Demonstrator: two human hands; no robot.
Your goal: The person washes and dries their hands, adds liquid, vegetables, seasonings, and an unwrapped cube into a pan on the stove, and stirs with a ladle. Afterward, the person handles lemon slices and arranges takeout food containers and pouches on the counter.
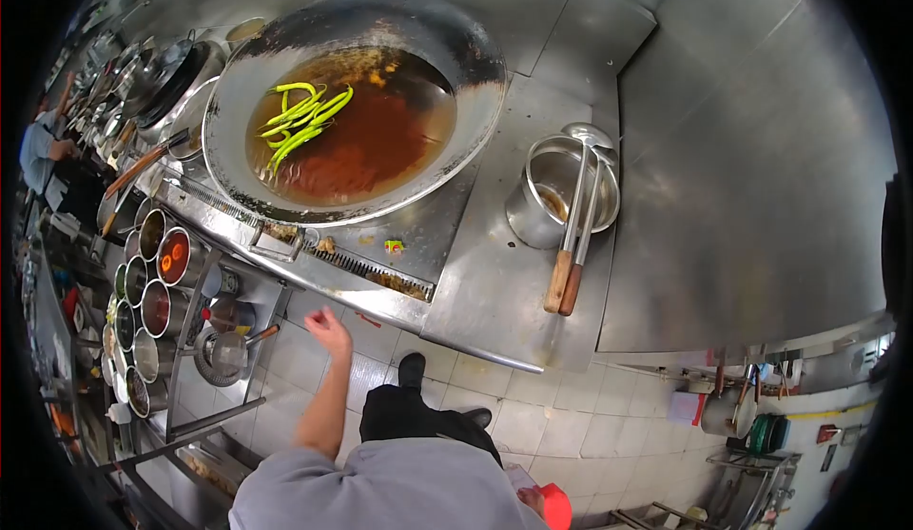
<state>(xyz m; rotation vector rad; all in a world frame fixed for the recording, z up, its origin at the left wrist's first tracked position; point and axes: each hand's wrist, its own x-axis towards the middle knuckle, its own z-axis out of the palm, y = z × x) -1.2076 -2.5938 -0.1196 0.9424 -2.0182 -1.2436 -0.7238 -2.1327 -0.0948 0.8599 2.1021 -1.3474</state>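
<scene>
My left hand (pixel 330 333) is raised over the floor in front of the stove, its fingers partly curled and apart, with nothing visible in it. Low by my right side, my right hand (pixel 532 500) is closed on a red object (pixel 554 507); what the object is cannot be made out. A pale flat item (pixel 520 478) shows beside that hand. On the stove a large wok (pixel 480 126) holds reddish-brown liquid (pixel 380 140), with long green peppers (pixel 306 119) at its left side. Neither hand touches the wok.
Two wooden-handled ladles (pixel 573 245) rest across a metal pot (pixel 537 208) right of the wok. Several round containers (pixel 164 308) stand on a rack at left. A small coloured packet (pixel 394 246) lies on the stove. Farther left is another person (pixel 40 152).
</scene>
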